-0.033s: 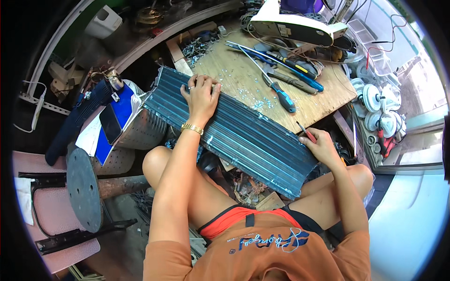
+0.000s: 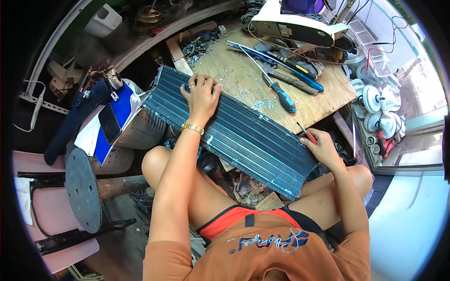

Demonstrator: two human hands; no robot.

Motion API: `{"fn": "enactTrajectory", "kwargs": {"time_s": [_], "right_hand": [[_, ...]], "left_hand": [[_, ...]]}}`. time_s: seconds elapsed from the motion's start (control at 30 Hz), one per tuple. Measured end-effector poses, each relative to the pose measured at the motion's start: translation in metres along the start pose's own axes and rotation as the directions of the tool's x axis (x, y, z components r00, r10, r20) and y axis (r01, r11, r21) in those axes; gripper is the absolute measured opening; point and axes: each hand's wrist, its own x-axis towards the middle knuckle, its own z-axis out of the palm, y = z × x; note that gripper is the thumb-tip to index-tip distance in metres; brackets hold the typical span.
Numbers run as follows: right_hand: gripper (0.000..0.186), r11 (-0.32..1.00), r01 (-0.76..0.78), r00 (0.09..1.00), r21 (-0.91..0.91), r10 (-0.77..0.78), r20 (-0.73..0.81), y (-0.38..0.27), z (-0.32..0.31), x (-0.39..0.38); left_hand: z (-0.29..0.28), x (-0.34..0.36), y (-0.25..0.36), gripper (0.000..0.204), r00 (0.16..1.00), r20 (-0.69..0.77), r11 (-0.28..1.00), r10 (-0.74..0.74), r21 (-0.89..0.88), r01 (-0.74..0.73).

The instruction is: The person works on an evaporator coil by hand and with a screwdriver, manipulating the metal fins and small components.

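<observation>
A long, dark ribbed metal panel (image 2: 248, 136) lies slanted across my lap, its far long side over the board's near edge. My left hand (image 2: 202, 96) is on its upper left part, thumb on the ribs and bent fingers reaching over the far edge. At the panel's right end, my right hand (image 2: 322, 146) holds a small screwdriver (image 2: 310, 136) with a red handle, its thin shaft pointing up and away. The fingers around that handle are closed. The heel of this hand is beside the panel's corner, and whether they touch is unclear.
Beyond the panel, a wooden board (image 2: 234, 75) bears metal bits, a blue-handled screwdriver (image 2: 284, 100) and several other tools. White plastic parts (image 2: 375, 100) crowd the right. A phone (image 2: 109, 123) lies on papers at left, near a round metal plate (image 2: 83, 189) on a pipe.
</observation>
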Motion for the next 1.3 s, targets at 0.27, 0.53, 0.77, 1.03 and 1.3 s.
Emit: {"fn": "enactTrajectory", "kwargs": {"time_s": [0.27,0.53,0.77,1.03,1.3], "right_hand": [[0.029,1.000,-0.020,0.998,-0.022,0.019,-0.068,-0.009,-0.001,0.032],[0.040,0.977,0.152,0.988,-0.149,-0.154,0.003,-0.080,0.049,0.092],[0.029,0.958,0.220,0.973,-0.184,-0.230,-0.035,-0.080,0.061,0.091],[0.029,0.991,0.111,0.987,0.075,-0.119,0.109,-0.061,0.055,0.108],[0.027,0.962,0.250,0.968,0.112,-0.250,-0.010,-0.055,0.060,0.099]], "left_hand": [[0.008,0.010,0.003,0.034,0.994,0.087,0.985,0.064,0.152,-0.077],[0.010,0.002,-0.004,0.030,0.998,-0.007,0.996,0.056,0.077,-0.055],[0.007,0.001,-0.002,0.030,0.999,0.006,0.999,0.034,0.021,-0.034],[0.008,0.005,-0.001,0.033,0.998,0.043,0.993,0.053,0.104,-0.057],[0.005,0.007,-0.002,0.032,0.996,0.050,0.991,0.077,0.107,-0.082]]}}
